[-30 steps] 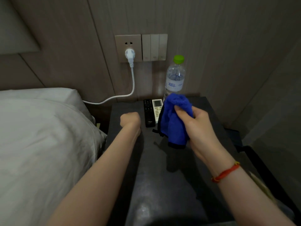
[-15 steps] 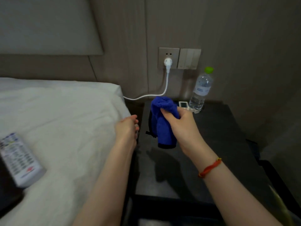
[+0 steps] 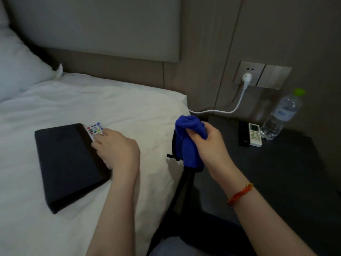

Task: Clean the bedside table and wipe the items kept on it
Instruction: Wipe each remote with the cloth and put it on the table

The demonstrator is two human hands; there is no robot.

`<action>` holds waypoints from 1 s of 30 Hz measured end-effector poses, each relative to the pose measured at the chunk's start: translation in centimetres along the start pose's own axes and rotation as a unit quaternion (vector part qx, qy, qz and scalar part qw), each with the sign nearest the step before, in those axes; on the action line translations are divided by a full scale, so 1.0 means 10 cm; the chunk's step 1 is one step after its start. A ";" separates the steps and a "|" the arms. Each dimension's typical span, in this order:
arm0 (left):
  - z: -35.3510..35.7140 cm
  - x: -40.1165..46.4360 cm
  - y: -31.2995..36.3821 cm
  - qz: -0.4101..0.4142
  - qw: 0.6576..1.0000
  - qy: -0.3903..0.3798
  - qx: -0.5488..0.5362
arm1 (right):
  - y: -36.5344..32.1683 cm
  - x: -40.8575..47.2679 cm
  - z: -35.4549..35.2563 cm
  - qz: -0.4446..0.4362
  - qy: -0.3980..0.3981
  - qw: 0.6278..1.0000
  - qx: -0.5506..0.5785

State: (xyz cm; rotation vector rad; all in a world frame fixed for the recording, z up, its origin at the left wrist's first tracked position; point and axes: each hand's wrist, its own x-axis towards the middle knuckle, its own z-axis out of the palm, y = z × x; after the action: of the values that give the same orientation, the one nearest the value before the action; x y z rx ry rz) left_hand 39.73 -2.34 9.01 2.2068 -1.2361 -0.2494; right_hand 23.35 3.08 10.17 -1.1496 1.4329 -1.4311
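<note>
My right hand (image 3: pixel 210 145) grips a bunched blue cloth (image 3: pixel 190 137) above the gap between the bed and the dark bedside table (image 3: pixel 276 172). My left hand (image 3: pixel 116 150) lies on a white remote with coloured buttons (image 3: pixel 94 129) on the bed, fingers curled over it, beside a flat black tray (image 3: pixel 68 163). At the back of the table lie a black remote (image 3: pixel 244 133) and a white air-conditioner remote (image 3: pixel 255 134), with a clear water bottle with a green cap (image 3: pixel 282 115) standing to their right.
The white bed (image 3: pixel 73 108) fills the left, with a pillow (image 3: pixel 16 65) at the far left. A white plug (image 3: pixel 246 79) sits in the wall socket, and its cable (image 3: pixel 221 111) runs down behind the bed. Light switches (image 3: pixel 275 76) sit next to the socket.
The view has swung left from the table to the bed. My left hand has moved left onto the white remote beside the black tray. My right hand keeps holding the blue cloth.
</note>
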 end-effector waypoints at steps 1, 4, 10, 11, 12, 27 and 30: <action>-0.01 0.06 -0.04 -0.015 0.999 -0.014 0.025 | 0.00 0.00 0.02 0.006 0.004 1.000 -0.006; 0.05 0.15 -0.12 -0.034 0.994 -0.061 0.085 | -0.02 -0.01 0.07 0.014 0.016 1.000 -0.011; 0.11 0.16 -0.10 -0.082 0.991 -0.067 0.080 | -0.09 -0.03 0.04 0.050 -0.029 0.996 0.074; 0.10 0.17 -0.08 -0.088 0.990 -0.073 0.078 | -0.10 -0.03 0.01 0.067 -0.041 0.990 0.114; 0.09 0.17 -0.07 -0.094 0.989 -0.080 0.077 | -0.10 -0.03 -0.02 0.088 -0.049 0.983 0.155; -0.27 -0.51 0.43 -0.075 0.848 -0.429 -0.303 | -0.09 -0.05 -0.42 0.283 0.014 0.843 0.456; -0.22 -0.89 0.63 -0.002 0.842 -0.436 -0.318 | -0.11 -0.09 -0.52 0.261 0.002 0.823 0.505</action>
State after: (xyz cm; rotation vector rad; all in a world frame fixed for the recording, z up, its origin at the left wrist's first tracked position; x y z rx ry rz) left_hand 31.27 3.48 13.37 1.4911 -1.2915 -1.5566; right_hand 18.69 5.46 11.45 -0.0555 0.6645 -1.4422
